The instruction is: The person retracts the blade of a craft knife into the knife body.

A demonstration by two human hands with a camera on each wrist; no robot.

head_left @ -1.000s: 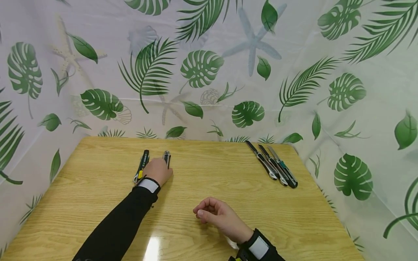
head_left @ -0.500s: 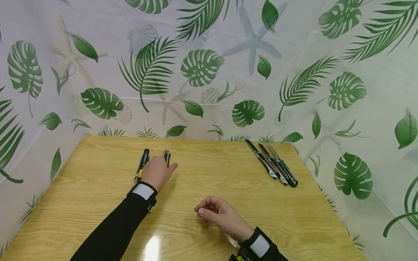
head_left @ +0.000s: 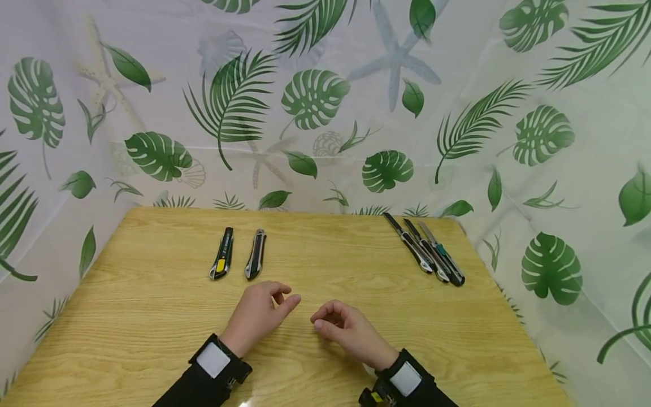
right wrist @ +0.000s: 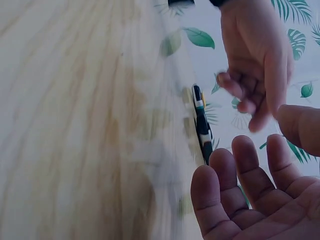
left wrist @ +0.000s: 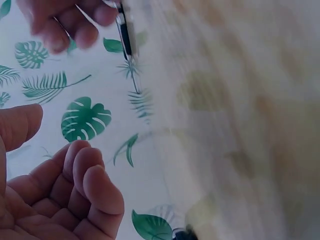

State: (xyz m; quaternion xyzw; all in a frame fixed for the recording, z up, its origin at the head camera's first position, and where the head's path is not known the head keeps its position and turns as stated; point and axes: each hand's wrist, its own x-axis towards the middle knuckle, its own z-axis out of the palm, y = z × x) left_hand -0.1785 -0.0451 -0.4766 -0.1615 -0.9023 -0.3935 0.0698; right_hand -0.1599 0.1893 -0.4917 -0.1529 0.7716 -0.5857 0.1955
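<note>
My left hand (head_left: 259,311) is over the near middle of the table, fingers loosely bent and holding nothing. Facing it, a short gap away, is my right hand (head_left: 353,333), also relaxed with nothing in it. Beyond the left hand lie two utility knives side by side: a black one with a yellow slider (head_left: 221,254) and a black-and-silver one (head_left: 256,254). Both hands' bare fingers show in the wrist views, the left fingers (left wrist: 97,185) half curled and the right fingers (right wrist: 230,185) gently bent.
At the far right of the wooden table (head_left: 325,254), three slim knives with long blades lie slanted together, one with a green part (head_left: 441,251). A leaf-print cloth (head_left: 315,102) hangs along the back and sides.
My left hand has drawn back from the two utility knives toward the near middle, leaving both on the table in full view. The right hand has hardly moved.
</note>
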